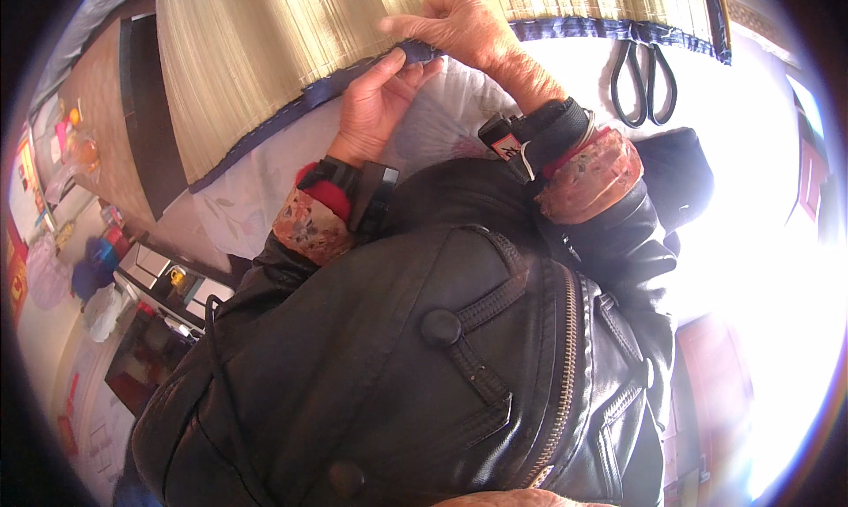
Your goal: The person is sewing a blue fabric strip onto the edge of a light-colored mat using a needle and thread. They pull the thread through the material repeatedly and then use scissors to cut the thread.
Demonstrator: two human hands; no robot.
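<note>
A pale straw mat (265, 56) with a dark blue cloth binding (265, 126) spreads across the top of the view. White stitches run along the binding. My left hand (374, 106) grips the binding, thumb on top and fingertips beneath the edge. Just beyond it, my right hand (464, 30) rests over the mat's edge, fingers curled and thumb pointing left. Whether a needle or thread sits in its fingers cannot be seen. Scissors with black loop handles (642, 86) stick out from under the binding at the right, their blades hidden.
Pale floral cloth (437, 119) lies under the mat. Strapped devices sit on my left wrist (371, 192) and right wrist (507, 139). A dark cap-like item (676, 169) lies by my right arm. Shelves (162, 275) and bags (103, 311) stand at left; strong glare covers the right.
</note>
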